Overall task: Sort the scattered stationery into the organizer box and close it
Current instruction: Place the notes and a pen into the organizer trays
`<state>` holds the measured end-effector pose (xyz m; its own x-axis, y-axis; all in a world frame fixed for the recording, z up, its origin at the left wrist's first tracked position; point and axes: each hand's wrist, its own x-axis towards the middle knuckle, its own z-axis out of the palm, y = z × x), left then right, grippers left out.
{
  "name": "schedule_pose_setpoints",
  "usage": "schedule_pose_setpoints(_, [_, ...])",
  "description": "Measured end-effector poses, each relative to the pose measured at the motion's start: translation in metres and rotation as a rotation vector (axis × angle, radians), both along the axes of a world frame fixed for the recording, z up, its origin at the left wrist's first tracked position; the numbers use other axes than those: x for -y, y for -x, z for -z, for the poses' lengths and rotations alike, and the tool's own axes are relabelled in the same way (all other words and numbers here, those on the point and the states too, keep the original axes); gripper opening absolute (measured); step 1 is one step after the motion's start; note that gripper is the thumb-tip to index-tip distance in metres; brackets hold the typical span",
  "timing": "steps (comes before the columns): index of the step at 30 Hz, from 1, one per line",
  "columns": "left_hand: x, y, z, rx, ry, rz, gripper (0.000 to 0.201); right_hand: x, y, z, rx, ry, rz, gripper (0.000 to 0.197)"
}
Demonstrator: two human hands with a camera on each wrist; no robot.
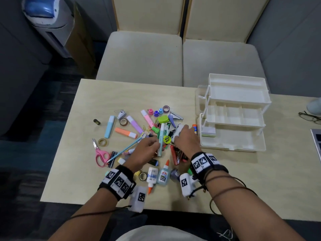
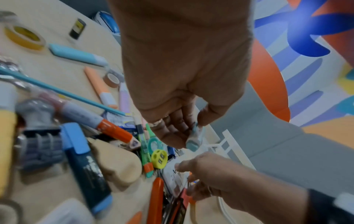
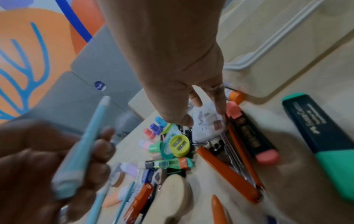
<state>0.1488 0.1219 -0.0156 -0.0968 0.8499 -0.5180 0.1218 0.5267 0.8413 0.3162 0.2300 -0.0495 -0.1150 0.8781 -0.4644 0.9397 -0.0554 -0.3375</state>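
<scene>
Stationery lies in a heap on the light wooden table [image 1: 90, 105]. The white tiered organizer box [image 1: 232, 117] stands open at the right, a pad of sticky notes [image 1: 209, 132] in its bottom tray. My left hand [image 1: 156, 145] [image 2: 188, 133] grips a pale teal pen [image 1: 161, 138] [image 2: 195, 136] [image 3: 82, 151], raised a little over the heap. My right hand [image 1: 182, 131] [image 3: 201, 115] reaches into the heap beside the box, thumb and fingers curled round a white packet [image 1: 178, 130] [image 3: 206, 127] [image 2: 172, 171]. A yellow-green sharpener [image 1: 167, 139] [image 3: 180, 145] lies between the hands.
Pink scissors [image 1: 100, 156], tape rolls [image 1: 102, 142], pastel highlighters [image 1: 109, 126] and glue bottles [image 1: 163, 174] spread left and near me. An orange stapler [image 3: 228, 172] and dark highlighters [image 3: 325, 139] lie under my right wrist. Glasses [image 1: 311, 117] rest at far right; two chairs [image 1: 139, 58] stand behind.
</scene>
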Motion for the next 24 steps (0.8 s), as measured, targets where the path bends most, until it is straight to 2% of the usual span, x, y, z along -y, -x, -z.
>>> schedule_pose_setpoints(3, [0.011,0.012,-0.006,-0.028,-0.014,-0.022,0.022,0.0,0.005,0.011,0.116,-0.036,0.033,0.056])
schedule_pose_setpoints(8, [0.022,0.026,-0.001,-0.002,-0.023,-0.031,0.019,0.003,0.014,0.021,0.129,-0.082,0.176,0.073])
schedule_pose_setpoints(13, [0.026,0.031,0.0,-0.006,-0.02,-0.005,0.017,-0.007,0.019,0.035,0.051,-0.036,0.383,0.118])
schedule_pose_setpoints(16, [0.027,0.035,-0.001,-0.035,-0.029,0.013,0.016,-0.013,0.02,0.038,-0.064,0.007,0.517,0.125])
schedule_pose_setpoints(18, [0.026,0.038,-0.003,-0.034,-0.038,0.007,0.016,-0.014,0.02,0.032,-0.091,0.033,0.535,0.112])
schedule_pose_setpoints(21, [0.024,0.04,-0.005,-0.032,-0.053,0.014,0.018,-0.011,0.016,0.027,-0.108,0.083,0.472,0.056])
schedule_pose_setpoints(22, [0.021,0.039,-0.007,-0.038,-0.06,0.021,0.017,-0.011,0.013,0.026,-0.133,0.089,0.454,0.045])
schedule_pose_setpoints(24, [0.015,0.037,-0.01,-0.057,-0.08,0.03,0.016,-0.01,0.008,0.021,-0.172,0.08,0.426,0.035])
